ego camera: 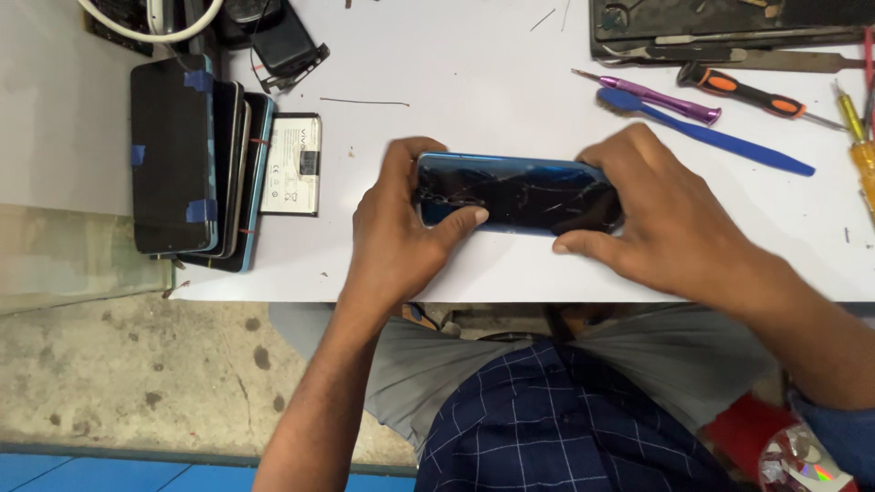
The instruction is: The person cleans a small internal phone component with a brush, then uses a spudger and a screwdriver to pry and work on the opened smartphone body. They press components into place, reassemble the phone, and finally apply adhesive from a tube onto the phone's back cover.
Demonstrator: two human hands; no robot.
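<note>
A blue-edged phone (524, 191) with a badly cracked dark screen is held just above the white table (474, 82), lying lengthwise left to right. My left hand (396, 232) grips its left end, thumb pressed on the glass. Its right end sits in the grasp of my right hand (652, 214), thumb along the lower edge and fingers curled over the top edge.
A stack of phones (191, 155) with blue tape lies at the left table edge, beside a flat battery (293, 164). A purple tool (661, 98), a blue plastic pry tool (706, 135) and an orange-handled screwdriver (743, 91) lie at the right. A dark tray (729, 23) sits at the top right.
</note>
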